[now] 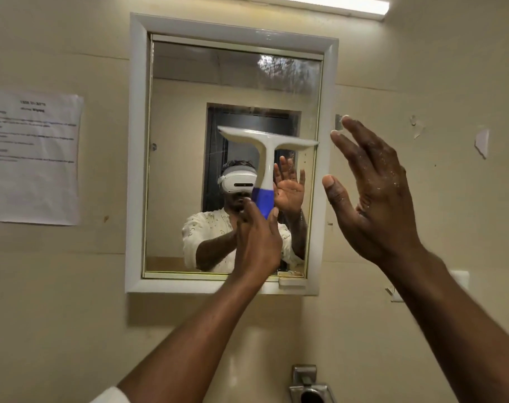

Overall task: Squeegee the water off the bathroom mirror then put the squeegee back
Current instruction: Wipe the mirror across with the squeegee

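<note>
Midway through wiping, left hand (257,237) grips the squeegee (266,158) on the mirror (189,91); right hand (372,187) hovers, fingers spread; next, likely the streaked top corner.

Before you, one cream wall (422,68), carrying: white-framed mirror (189,155); printed paper sheet (32,155) to its left; torn paper scraps (482,141) to its right; lit tube light (334,2) above; metal fixture (308,385) below.

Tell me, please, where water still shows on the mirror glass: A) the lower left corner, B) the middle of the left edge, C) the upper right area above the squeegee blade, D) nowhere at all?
C: streaks and droplets cloud the upper right of the mirror, above the blade of the squeegee that the left hand holds by its blue handle.
</note>
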A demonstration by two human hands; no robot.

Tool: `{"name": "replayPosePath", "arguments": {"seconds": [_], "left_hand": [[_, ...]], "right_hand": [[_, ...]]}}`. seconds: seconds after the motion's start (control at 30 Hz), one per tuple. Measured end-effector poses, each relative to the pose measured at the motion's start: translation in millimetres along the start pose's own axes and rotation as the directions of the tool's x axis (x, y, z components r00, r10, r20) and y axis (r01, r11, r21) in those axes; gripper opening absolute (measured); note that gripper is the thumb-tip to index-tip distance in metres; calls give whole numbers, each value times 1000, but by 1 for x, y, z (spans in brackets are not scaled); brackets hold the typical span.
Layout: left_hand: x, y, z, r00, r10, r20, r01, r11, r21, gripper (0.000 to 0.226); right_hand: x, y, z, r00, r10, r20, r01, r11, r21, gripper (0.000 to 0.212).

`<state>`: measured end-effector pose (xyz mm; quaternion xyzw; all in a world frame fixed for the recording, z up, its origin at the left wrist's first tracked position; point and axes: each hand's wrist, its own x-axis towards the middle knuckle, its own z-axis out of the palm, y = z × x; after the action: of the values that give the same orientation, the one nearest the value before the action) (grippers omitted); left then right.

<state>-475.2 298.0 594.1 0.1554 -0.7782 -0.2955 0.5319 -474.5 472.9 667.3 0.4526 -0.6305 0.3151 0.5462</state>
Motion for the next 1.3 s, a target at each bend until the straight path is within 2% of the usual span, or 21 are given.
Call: {"name": "replayPosePath", "arguments": {"seconds": [0.1,0.2,0.37,0.73,0.83,0.93,1.07,1.13,1.17,1.3], "left_hand": [[-39,-23,0,1000,3,13,-3,999,40,45],[-79,-45,-1,996,-53,68,50,998,38,61],[-129,-81,-3,980,-144,135,120,977,174,24],[-190,-94,-12,911,-333,244,260,922,286,36],[-193,-86,-13,892,-379,248,324,916,236,31],[-192,-79,-18,891,-365,271,333,930,158,27],[-188,-75,-25,911,-359,201,355,933,57,26],[-185,-70,-29,917,-365,162,371,929,-8,28],[-182,-67,-31,916,-374,146,383,923,-40,28],[-165,-52,-41,916,-379,131,399,892,-212,21]], "right_hand": [[-2,-3,2,1000,1,-3,-1,1000,15,57],[-5,-5,4,1000,-4,-1,4,1000,19,56],[-10,-9,5,1000,-6,15,6,1000,18,57],[-27,-21,9,999,6,51,-9,999,51,56],[-32,-27,12,998,2,59,-6,998,69,55],[-41,-33,16,995,-14,100,6,997,83,54],[-61,-42,25,980,23,199,-42,995,90,39],[-70,-46,31,948,49,315,-59,998,23,28],[-74,-47,34,914,72,400,-66,997,-28,29],[-87,-54,49,690,149,709,-130,988,-82,47]]}}
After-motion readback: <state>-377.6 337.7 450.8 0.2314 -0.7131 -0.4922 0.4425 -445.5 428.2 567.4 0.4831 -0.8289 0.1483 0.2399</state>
